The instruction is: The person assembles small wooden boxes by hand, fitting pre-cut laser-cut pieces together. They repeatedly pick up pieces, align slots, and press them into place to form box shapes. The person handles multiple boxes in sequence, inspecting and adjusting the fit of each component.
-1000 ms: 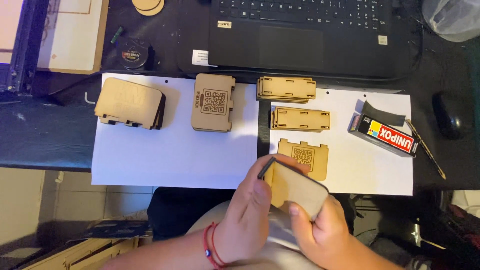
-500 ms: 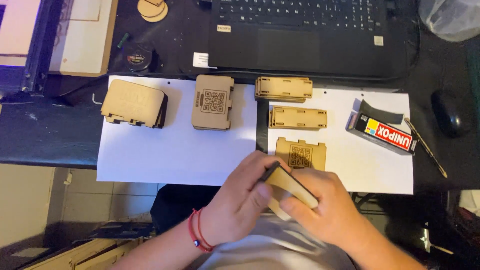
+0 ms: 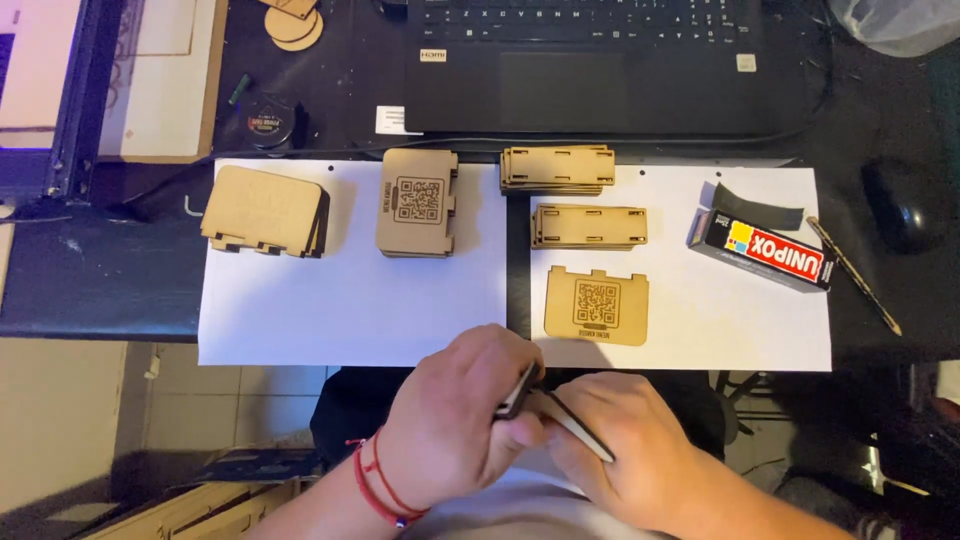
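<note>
Now thin wooden panel pinched edge-on between fingers of both hands.

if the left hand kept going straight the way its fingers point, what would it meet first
Most likely the right hand: the left hand points right across the thin wooden panel both hands grip, and the two already nearly touch. Depth is hard to judge from above.

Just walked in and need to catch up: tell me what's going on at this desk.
A person holds thin, dark-edged wooden panels between both hands, left hand and right hand, just below the desk edge. On the two white paper sheets lie stacks of cut wooden pieces, a flat panel with an engraved square code and a glue box. A laptop sits behind them.
</note>
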